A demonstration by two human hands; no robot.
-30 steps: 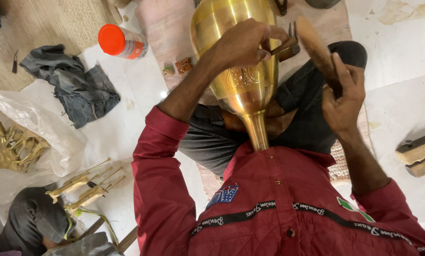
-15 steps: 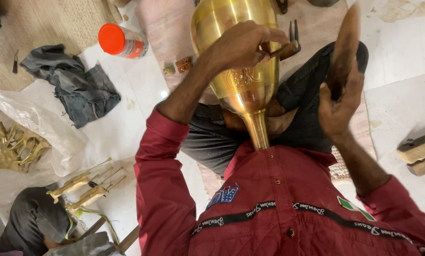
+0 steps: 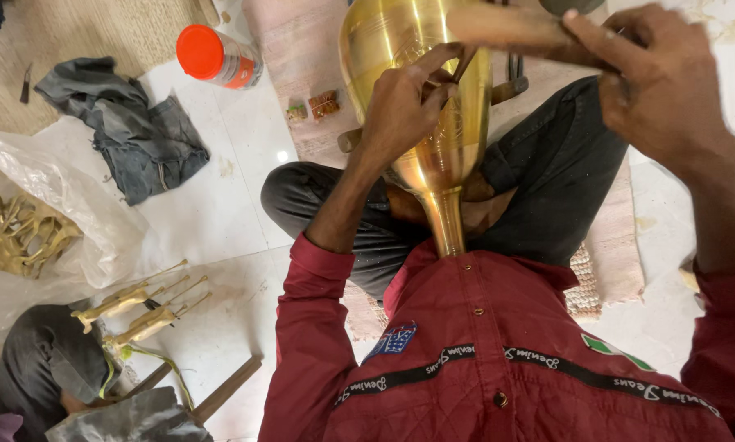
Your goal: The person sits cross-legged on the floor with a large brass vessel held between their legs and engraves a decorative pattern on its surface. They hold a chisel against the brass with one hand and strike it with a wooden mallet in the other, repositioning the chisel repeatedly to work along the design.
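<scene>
The person is sitting cross-legged with a large polished brass vase-shaped vessel (image 3: 420, 106) propped between the knees, its narrow neck pointing toward the chest and resting against the red quilted shirt (image 3: 498, 360). The left hand (image 3: 404, 110) is pressing a thin dark chisel-like tool (image 3: 464, 61) against the vessel's curved wall, fingers curled tightly around it. The right hand (image 3: 654, 82) is gripping a brown wooden mallet-like handle (image 3: 515, 29), fingers wrapped firmly, poised just above the tool. Doing this well probably calls for bracing the vessel steady and landing light, square taps, since the rounded polished surface could let the tip skid.
</scene>
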